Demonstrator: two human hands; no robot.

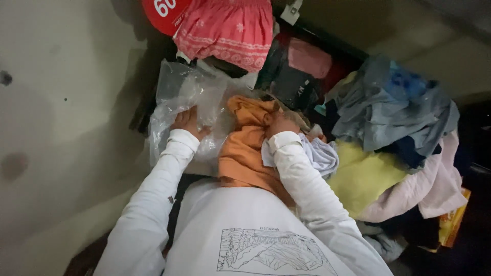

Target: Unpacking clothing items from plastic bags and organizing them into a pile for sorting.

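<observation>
My left hand (188, 121) grips a crinkled clear plastic bag (176, 97) that lies over the left end of a clothes pile. My right hand (280, 123) is closed on an orange garment (244, 151), which hangs down toward my white long-sleeved shirt. The top of the orange cloth (250, 110) sits at the mouth of the bag, between both hands. A pale lilac garment (319, 153) lies just under my right wrist.
A pink patterned garment (230, 28) and a round red sign (164, 14) hang above. To the right, heaped clothes: grey-blue (388, 110), yellow (360, 174), pale pink (434, 189). Dark garments (291, 76) lie behind. A beige floor (61, 128) fills the left.
</observation>
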